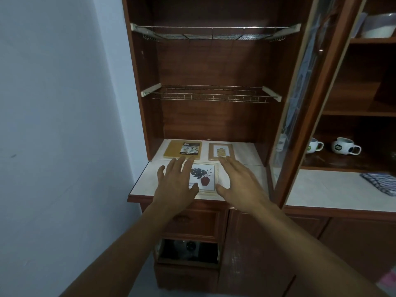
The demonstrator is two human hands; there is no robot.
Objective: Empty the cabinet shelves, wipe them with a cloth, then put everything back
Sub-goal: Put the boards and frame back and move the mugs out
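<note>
A white-framed leaf picture [203,179] lies flat on the pale counter [145,181] of the wooden cabinet. My left hand [175,181] hovers over its left edge with fingers spread straight. At the frame's right edge is my right hand [237,181], fingers also straight. Neither hand grips anything. Behind the picture lie a wooden food tray [182,149] with a label and a small wood-framed picture [221,151]. Two wire rack shelves [211,95] above are bare. A striped cloth [381,182] lies on the counter at far right.
The glass cabinet door [300,108] stands open just right of my right hand. Two white mugs [345,146] sit on a shelf in the right compartment, and a bowl [379,26] sits higher up. A drawer below the counter is pulled out.
</note>
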